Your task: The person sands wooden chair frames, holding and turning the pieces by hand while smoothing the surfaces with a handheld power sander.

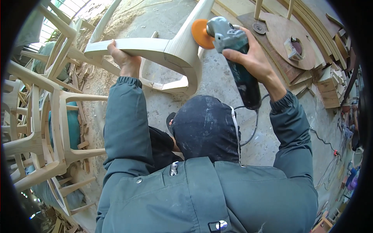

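The left hand (123,58) is gripping the rail of an unfinished wooden chair frame (171,50). The right hand (252,58) is clasping a grey angle sander (233,46), whose orange disc (200,33) is touching the frame's leg.

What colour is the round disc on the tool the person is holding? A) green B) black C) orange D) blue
C: the disc on the front of the grey power sander held in the right hand is orange, and it sits against the pale wooden chair frame that the left hand grips.
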The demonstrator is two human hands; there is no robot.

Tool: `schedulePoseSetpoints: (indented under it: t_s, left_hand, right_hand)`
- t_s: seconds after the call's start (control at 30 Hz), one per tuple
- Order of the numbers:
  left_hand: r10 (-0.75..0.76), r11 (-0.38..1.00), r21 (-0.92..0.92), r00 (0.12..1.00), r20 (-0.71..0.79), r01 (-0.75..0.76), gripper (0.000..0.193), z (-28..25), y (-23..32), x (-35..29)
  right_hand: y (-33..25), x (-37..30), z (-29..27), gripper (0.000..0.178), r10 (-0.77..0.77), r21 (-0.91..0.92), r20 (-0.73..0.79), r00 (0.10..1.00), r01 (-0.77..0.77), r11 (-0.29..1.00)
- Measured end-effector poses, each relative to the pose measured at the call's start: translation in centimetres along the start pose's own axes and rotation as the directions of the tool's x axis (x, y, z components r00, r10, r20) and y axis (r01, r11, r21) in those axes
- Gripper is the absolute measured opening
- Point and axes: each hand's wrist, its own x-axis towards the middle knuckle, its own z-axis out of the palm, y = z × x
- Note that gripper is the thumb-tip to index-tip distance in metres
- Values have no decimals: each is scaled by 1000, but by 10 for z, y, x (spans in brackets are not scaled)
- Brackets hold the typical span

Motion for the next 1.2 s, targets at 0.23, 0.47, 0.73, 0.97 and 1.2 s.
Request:
schedulePoseSetpoints:
  t_s: [0.23, 0.47, 0.73, 0.97, 1.2]
  left_hand:
    - [-42, 997, 61, 999, -6, 43, 61, 6, 11, -10]
    - [22, 998, 53, 1000, -4, -22, 62, 1, 6, 1]
    - [64, 992, 107, 998, -23, -62, 60, 3, 3, 3]
    - [16, 997, 72, 999, 29, -18, 58, -1, 7, 8]
    - [76, 988, 130, 996, 56, -82, 54, 2, 5, 0]
  right_hand:
    - [-7, -16, 20, 99, -271, 57, 169, 948, 265, 963]
    - [4, -14, 22, 99, -176, 35, 31, 984, 175, 984]
    - [14, 4, 7, 94, -117, -3, -45, 992, 117, 993]
    - [38, -40, 49, 100, -303, 160, -39, 952, 306, 939]
    - [55, -39, 73, 102, -100, 358, -198, 975, 167, 919]
